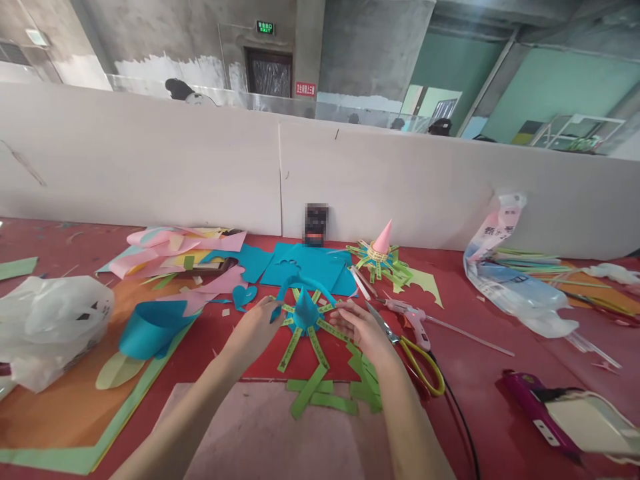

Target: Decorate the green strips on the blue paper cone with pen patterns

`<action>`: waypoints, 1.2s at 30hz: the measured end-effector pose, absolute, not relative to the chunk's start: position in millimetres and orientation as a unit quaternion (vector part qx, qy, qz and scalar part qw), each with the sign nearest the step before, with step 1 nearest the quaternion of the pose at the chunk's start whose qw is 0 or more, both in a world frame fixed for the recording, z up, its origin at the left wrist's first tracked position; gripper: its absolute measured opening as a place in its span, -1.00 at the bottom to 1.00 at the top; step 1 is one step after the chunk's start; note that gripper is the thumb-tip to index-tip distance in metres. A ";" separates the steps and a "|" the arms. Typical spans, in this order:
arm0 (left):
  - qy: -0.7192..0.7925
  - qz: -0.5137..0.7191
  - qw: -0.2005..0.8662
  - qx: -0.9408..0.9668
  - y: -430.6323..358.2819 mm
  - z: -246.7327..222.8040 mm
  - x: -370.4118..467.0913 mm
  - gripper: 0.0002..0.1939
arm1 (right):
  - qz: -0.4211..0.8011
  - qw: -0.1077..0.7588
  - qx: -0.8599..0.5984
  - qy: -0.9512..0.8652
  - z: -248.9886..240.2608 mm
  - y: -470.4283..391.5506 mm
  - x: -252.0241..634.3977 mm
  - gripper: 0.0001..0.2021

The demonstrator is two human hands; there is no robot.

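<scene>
A curved blue paper strip (302, 280) arches between my two hands over the table. My left hand (256, 327) is closed on its left end. At the right end, my right hand (364, 328) pinches the strip near the fingertips, its other fingers loosely curled. Beneath the arch stands a blue paper cone (306, 312), with printed green paper strips (315, 343) radiating from its base. Plain green strips (330, 401) lie in front of it. Right of my right hand are yellow-handled scissors (423, 365) and a pink glue gun (413, 319).
Behind are blue sheets (307, 263) and a pink-coned paper piece (383, 243). On the left lie a blue paper loop (150, 328) and a white plastic bag (55, 327). A purple device (537, 410) and clear packaging (520, 293) are at right. A white partition (425, 187) bounds the table.
</scene>
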State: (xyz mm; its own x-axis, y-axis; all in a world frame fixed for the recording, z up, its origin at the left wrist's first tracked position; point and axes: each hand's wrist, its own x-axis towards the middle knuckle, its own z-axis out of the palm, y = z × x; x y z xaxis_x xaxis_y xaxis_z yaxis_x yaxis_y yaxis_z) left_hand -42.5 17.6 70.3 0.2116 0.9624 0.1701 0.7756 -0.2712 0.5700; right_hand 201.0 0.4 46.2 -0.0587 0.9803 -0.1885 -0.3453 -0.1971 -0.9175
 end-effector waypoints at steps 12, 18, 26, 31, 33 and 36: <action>0.561 0.187 0.215 0.777 19.3 52.0 -35.0 -0.61 | 0.143 0.434 -0.645 -0.613 42.2 15.4 202.9 -0.80; 0.552 0.179 0.225 0.783 12.9 52.1 -33.8 -0.65 | -0.020 0.277 -0.660 -0.698 44.4 70.2 202.8 -0.67; 0.546 0.188 0.259 0.774 8.8 53.8 -34.8 -0.60 | -0.045 0.203 -0.670 -0.713 35.2 101.8 203.4 -0.81; 0.551 0.207 0.281 0.758 11.6 51.6 -37.5 -0.54 | -0.060 0.192 -0.673 -0.712 53.1 89.9 201.6 -0.92; 0.546 0.214 0.286 0.758 12.1 50.5 -37.2 -0.57 | -0.061 0.191 -0.682 -0.703 60.6 77.4 198.8 -0.90; 0.536 0.226 0.287 0.761 9.9 50.7 -35.0 -0.58 | -0.065 0.195 -0.696 -0.689 67.5 53.1 193.9 -0.86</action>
State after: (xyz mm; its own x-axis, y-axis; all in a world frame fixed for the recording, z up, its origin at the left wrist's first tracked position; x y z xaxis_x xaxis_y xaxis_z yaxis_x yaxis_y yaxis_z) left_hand -35.0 9.9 50.7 0.3234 0.9455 0.0375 0.6862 -0.2616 0.6788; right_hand 193.9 53.1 67.5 0.0432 0.9326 0.3583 0.9832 0.0241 -0.1812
